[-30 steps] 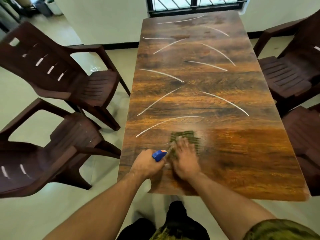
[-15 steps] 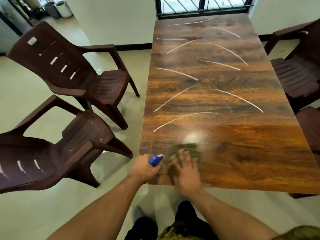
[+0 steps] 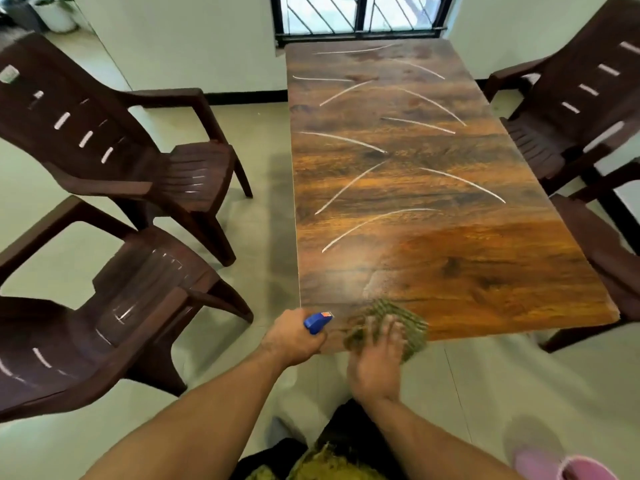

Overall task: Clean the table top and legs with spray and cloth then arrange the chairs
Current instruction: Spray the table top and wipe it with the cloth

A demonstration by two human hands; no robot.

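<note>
A long wooden table (image 3: 433, 244) with several white chalk-like streaks stretches away from me. My right hand (image 3: 375, 362) presses a green cloth (image 3: 405, 323) flat on the near edge of the table top, fingers spread; the cloth hangs partly over the edge. My left hand (image 3: 292, 339) grips a spray bottle (image 3: 317, 322) at the table's near left corner; only its blue nozzle head shows, pointing toward the cloth. A misty wet patch lies on the wood just beyond the cloth.
Two dark brown plastic chairs (image 3: 114, 140) (image 3: 104, 317) stand apart from the table on the left. Two more chairs (image 3: 571, 116) (image 3: 602, 258) sit close to its right side. A barred window (image 3: 360, 15) is behind the far end. A pink slipper (image 3: 568, 465) lies bottom right.
The cloth and my right hand have slid back toward me, to the near edge of the table. My view has pulled back and shifted left. My left hand keeps the spray bottle.
</note>
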